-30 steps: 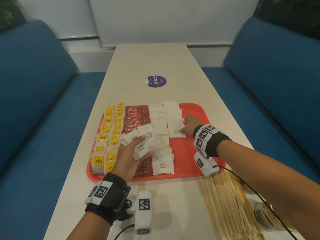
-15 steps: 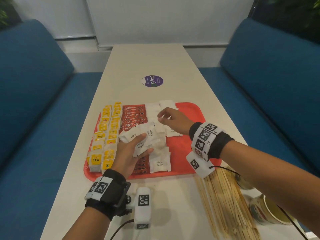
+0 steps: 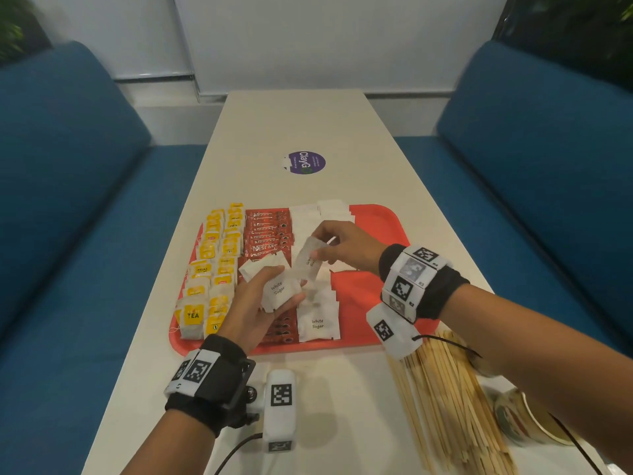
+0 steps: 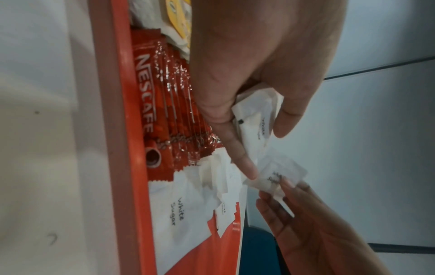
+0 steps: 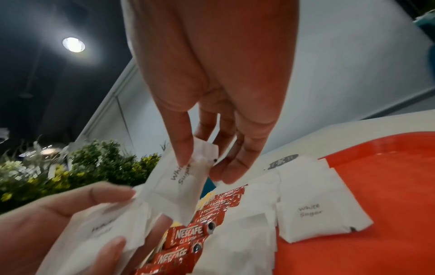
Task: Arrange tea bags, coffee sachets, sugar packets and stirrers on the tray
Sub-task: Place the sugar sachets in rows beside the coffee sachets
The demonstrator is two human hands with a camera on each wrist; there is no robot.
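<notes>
Sugar packet [image 3: 307, 260] pinched in right grip [image 3: 342, 246] above tray [image 3: 383, 221], left grip [image 3: 255, 308] clutching stack [image 3: 279, 291].

Red tray [image 3: 383, 221] near the worktop's [image 3: 301, 125] near edge, holding tea bags [image 3: 219, 265], coffee sachets [image 3: 269, 234] and sugar packets [image 3: 318, 320]. Left hand [image 3: 253, 310] grips a packet stack [image 3: 279, 289]; right hand [image 3: 346, 248] pinches one packet [image 3: 306, 260]. Stirrers [image 3: 445, 399] lie at the near right corner.

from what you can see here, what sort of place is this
Probably a café or office pantry booth: blue padded benches flank a long pale table, and a red serving tray holds tea, coffee and sugar.
</notes>
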